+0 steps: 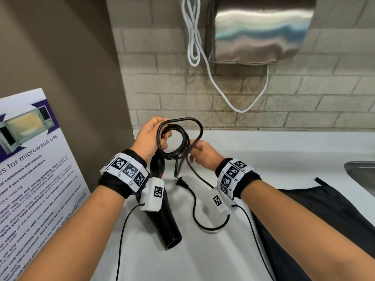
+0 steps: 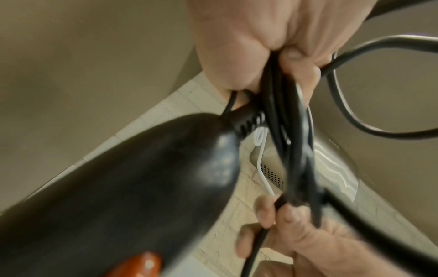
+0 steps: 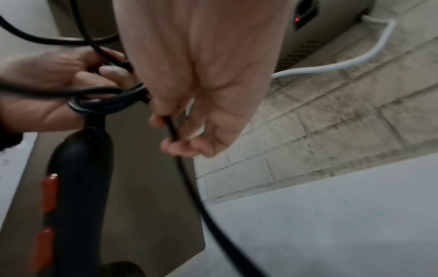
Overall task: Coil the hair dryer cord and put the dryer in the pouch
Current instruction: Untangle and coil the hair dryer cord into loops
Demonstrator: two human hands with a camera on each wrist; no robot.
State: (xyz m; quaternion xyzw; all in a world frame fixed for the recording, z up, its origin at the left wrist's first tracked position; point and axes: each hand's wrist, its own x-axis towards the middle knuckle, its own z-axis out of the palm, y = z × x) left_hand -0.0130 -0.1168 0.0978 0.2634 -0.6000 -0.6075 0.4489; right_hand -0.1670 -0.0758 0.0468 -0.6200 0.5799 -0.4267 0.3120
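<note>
White counter meets a brick wall under a steel dispenser.

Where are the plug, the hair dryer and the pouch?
plug (image 1: 181, 182), head view, its black body.
hair dryer (image 1: 165, 224), head view, its barrel.
pouch (image 1: 316, 216), head view, its dark fabric.

White counter: black pouch flat at right, cord's plug end resting mid.

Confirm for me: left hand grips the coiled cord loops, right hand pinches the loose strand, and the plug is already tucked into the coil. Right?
Not quite. The plug lies loose on the counter, as the head view shows. The left hand does grip the coil, and the right hand pinches the strand.
</note>
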